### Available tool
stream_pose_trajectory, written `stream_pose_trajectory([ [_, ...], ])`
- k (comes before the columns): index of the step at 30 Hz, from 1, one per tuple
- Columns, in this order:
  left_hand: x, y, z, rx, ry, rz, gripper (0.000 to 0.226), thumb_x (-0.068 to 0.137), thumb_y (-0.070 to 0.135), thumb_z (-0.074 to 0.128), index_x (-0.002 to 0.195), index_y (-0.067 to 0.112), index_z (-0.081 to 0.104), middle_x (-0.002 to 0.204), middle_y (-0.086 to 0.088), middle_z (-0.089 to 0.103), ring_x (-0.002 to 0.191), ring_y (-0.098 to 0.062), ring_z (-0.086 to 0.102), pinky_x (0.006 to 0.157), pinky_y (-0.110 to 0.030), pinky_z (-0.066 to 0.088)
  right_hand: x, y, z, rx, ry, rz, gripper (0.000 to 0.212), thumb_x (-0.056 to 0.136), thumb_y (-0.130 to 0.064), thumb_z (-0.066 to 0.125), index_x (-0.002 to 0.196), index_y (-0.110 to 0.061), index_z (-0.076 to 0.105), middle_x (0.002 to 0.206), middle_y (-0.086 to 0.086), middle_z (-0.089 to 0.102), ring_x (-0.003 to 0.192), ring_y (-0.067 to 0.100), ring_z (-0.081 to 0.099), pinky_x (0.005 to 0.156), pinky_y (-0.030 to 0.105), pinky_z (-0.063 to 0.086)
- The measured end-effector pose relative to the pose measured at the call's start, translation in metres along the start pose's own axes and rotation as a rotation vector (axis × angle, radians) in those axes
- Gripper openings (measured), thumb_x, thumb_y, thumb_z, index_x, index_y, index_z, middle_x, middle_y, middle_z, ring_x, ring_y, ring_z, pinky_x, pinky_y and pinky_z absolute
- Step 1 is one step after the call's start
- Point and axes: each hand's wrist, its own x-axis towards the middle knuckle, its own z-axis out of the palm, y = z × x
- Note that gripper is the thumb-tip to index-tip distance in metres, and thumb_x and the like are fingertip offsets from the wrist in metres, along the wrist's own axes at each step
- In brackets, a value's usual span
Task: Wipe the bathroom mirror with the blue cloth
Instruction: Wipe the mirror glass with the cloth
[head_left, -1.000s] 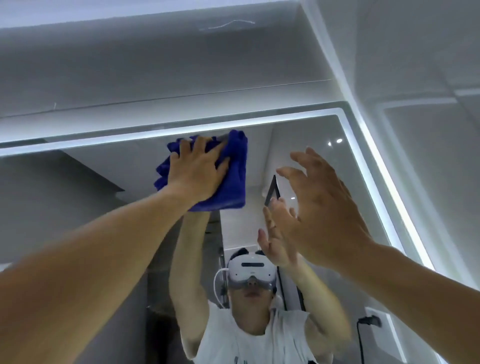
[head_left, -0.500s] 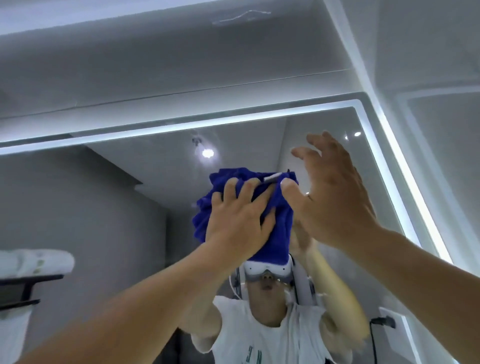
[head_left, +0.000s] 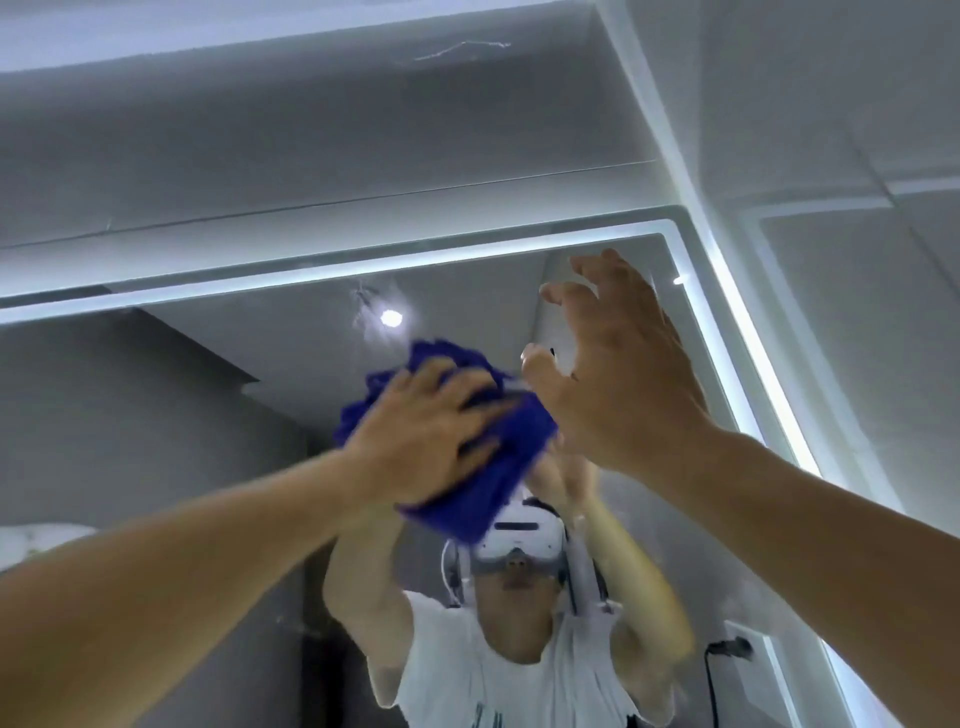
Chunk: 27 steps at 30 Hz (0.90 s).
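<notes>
Near the mirror's top right corner: mirror (head_left: 182, 441), lit edge; blue cloth (head_left: 498, 467) bunched under pressing left hand (head_left: 426, 441); right hand (head_left: 618, 384) spread, empty (contact unclear). Risk: fingerprints on glass; bunched cloth leaving streaks.

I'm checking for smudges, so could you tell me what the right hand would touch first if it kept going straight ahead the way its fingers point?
Probably the mirror glass near its upper right corner: the right hand is open, though depth is unclear.
</notes>
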Motion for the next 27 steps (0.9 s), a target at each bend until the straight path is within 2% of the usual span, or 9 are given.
stream_pose_trajectory([
  [3, 0.049, -0.057, 0.0, 0.022, -0.032, -0.442, 0.049, 0.097, 0.056, 0.019, 0.135, 0.034, 0.039, 0.135, -0.003, 0.046, 0.116, -0.033, 0.041, 0.09, -0.051, 0.042, -0.001, 0.0, 0.0, -0.028, -0.004, -0.036, 0.048, 0.092, -0.038, 0.048, 0.137, -0.022, 0.043, 0.156, -0.002, 0.019, 0.145, 0.015, 0.008, 0.116, 0.031, 0.009],
  [6, 0.1, -0.086, -0.001, -0.101, -0.08, -0.851, 0.048, 0.098, 0.053, 0.021, 0.139, 0.035, 0.036, 0.141, -0.007, 0.036, 0.127, -0.039, 0.031, 0.097, -0.059, 0.033, -0.002, 0.002, 0.0, -0.054, -0.008, -0.064, 0.05, 0.093, -0.041, 0.047, 0.14, -0.025, 0.04, 0.157, -0.003, 0.017, 0.146, 0.014, 0.005, 0.112, 0.029, 0.003],
  [9, 0.124, -0.091, -0.001, -0.137, -0.097, -0.984, 0.049, 0.097, 0.053, 0.022, 0.139, 0.032, 0.037, 0.14, -0.01, 0.035, 0.128, -0.041, 0.029, 0.097, -0.061, 0.031, -0.002, 0.006, 0.001, -0.056, -0.018, -0.076, 0.051, 0.092, -0.042, 0.047, 0.139, -0.027, 0.04, 0.157, -0.005, 0.017, 0.146, 0.013, 0.004, 0.11, 0.027, 0.001],
  [13, 0.089, -0.071, -0.001, -0.045, 0.016, -0.881, 0.049, 0.098, 0.052, 0.021, 0.134, 0.027, 0.044, 0.133, -0.012, 0.043, 0.119, -0.041, 0.038, 0.09, -0.057, 0.038, -0.005, 0.002, 0.003, -0.041, -0.009, -0.085, 0.049, 0.091, -0.039, 0.05, 0.137, -0.024, 0.043, 0.156, -0.003, 0.02, 0.146, 0.015, 0.005, 0.106, 0.026, 0.001],
  [18, 0.009, -0.016, -0.008, -0.02, 0.011, -0.655, 0.051, 0.096, 0.051, 0.022, 0.134, 0.027, 0.044, 0.129, -0.009, 0.05, 0.11, -0.038, 0.044, 0.081, -0.052, 0.047, -0.002, -0.016, 0.006, -0.019, -0.002, -0.066, 0.047, 0.091, -0.038, 0.049, 0.135, -0.022, 0.045, 0.156, -0.002, 0.019, 0.146, 0.014, 0.004, 0.106, 0.024, 0.002],
  [22, -0.076, 0.024, -0.001, -0.021, -0.013, -0.344, 0.046, 0.1, 0.051, 0.02, 0.132, 0.029, 0.045, 0.126, -0.005, 0.054, 0.108, -0.034, 0.046, 0.081, -0.051, 0.048, -0.008, -0.026, 0.011, 0.003, -0.05, -0.072, 0.049, 0.092, -0.038, 0.048, 0.138, -0.023, 0.042, 0.158, -0.003, 0.015, 0.146, 0.011, -0.001, 0.112, 0.027, 0.001],
  [25, -0.084, -0.004, 0.0, -0.001, -0.024, -0.126, 0.045, 0.098, 0.054, 0.027, 0.133, 0.032, 0.045, 0.128, -0.001, 0.053, 0.109, -0.031, 0.046, 0.084, -0.048, 0.048, -0.01, -0.029, 0.013, -0.011, -0.061, -0.086, 0.049, 0.092, -0.039, 0.049, 0.138, -0.024, 0.042, 0.158, -0.006, 0.014, 0.145, 0.008, -0.001, 0.108, 0.022, -0.003],
  [27, -0.052, -0.046, -0.003, 0.059, -0.04, -0.185, 0.047, 0.096, 0.055, 0.026, 0.133, 0.031, 0.043, 0.129, -0.004, 0.053, 0.107, -0.032, 0.046, 0.083, -0.049, 0.047, -0.008, -0.029, 0.012, -0.027, -0.056, -0.088, 0.049, 0.092, -0.04, 0.049, 0.138, -0.025, 0.041, 0.158, -0.007, 0.014, 0.145, 0.008, -0.002, 0.106, 0.021, -0.007],
])
